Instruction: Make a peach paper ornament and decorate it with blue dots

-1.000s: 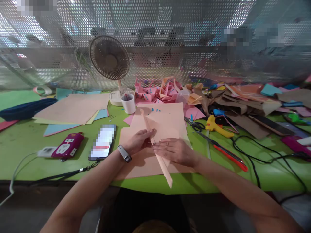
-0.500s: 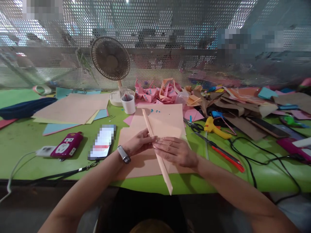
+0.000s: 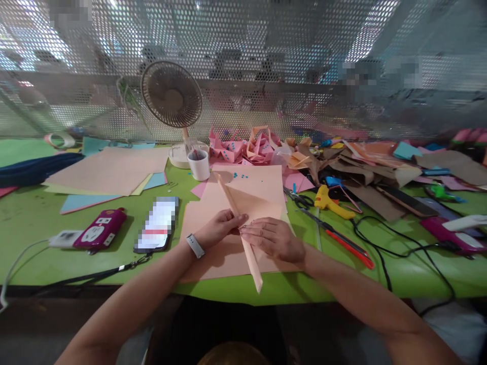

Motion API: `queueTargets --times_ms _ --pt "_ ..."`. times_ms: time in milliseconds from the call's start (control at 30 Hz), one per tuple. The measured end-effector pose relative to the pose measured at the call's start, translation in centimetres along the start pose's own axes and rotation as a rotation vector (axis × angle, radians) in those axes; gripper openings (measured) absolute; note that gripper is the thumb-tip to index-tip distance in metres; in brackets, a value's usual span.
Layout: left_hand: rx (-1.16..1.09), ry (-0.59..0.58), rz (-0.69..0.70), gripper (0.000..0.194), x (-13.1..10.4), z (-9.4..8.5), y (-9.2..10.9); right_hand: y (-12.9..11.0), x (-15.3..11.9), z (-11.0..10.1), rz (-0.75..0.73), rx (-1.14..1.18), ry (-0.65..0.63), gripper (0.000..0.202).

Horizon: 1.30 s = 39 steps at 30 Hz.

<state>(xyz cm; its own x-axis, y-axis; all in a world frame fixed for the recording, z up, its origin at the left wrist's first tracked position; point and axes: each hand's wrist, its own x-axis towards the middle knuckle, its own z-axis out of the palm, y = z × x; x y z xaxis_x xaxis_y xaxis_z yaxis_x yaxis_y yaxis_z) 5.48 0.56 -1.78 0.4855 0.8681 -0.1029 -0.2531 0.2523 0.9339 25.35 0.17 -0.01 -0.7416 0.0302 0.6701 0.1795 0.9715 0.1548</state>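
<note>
A long, narrow roll of peach paper (image 3: pixel 251 263) slants across the middle, its far end to the left and its near end toward me. My left hand (image 3: pixel 219 228) pinches it near the middle from the left, thumb on top. Just nearer to me, my right hand (image 3: pixel 272 238) is closed over the roll, its fingers together; the right thumb is hidden. Both hands meet fingertip to fingertip. Beneath them lie flat peach sheets (image 3: pixel 213 263), with small blue bits (image 3: pixel 235 175) near the far edge.
Scissors (image 3: pixel 303 201), a yellow glue gun (image 3: pixel 333 203) and a red-handled cutter (image 3: pixel 350 248) lie right. Left are a phone (image 3: pixel 158 223), magenta power bank (image 3: pixel 101 228) and paper stack (image 3: pixel 102 167). Behind stand a white cup (image 3: pixel 198 167), fan (image 3: pixel 173 96) and folded pink papers (image 3: pixel 232 149).
The roll's near end has shifted a little away from me. Both hands keep their hold on the roll, with slight finger movement. The whole view has shifted slightly.
</note>
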Motion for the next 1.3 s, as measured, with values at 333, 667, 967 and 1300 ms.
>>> queueTargets --times_ms 333,667,967,1300 --pt "-0.175 0.101 0.014 0.031 0.1 0.1 0.0 0.2 -0.3 0.5 0.194 0.253 0.023 0.019" --pt "-0.206 -0.080 -0.058 0.059 -1.0 1.7 0.0 -0.7 -0.4 1.7 0.898 0.407 -0.030 0.036" --pt "-0.065 0.071 -0.028 0.044 -0.8 1.9 -0.8 -1.1 0.3 1.8 1.057 0.409 -0.050 0.022" --pt "-0.028 0.005 -0.124 0.047 -1.2 2.0 -0.3 0.6 1.1 -0.9 1.140 0.702 0.159 0.023"
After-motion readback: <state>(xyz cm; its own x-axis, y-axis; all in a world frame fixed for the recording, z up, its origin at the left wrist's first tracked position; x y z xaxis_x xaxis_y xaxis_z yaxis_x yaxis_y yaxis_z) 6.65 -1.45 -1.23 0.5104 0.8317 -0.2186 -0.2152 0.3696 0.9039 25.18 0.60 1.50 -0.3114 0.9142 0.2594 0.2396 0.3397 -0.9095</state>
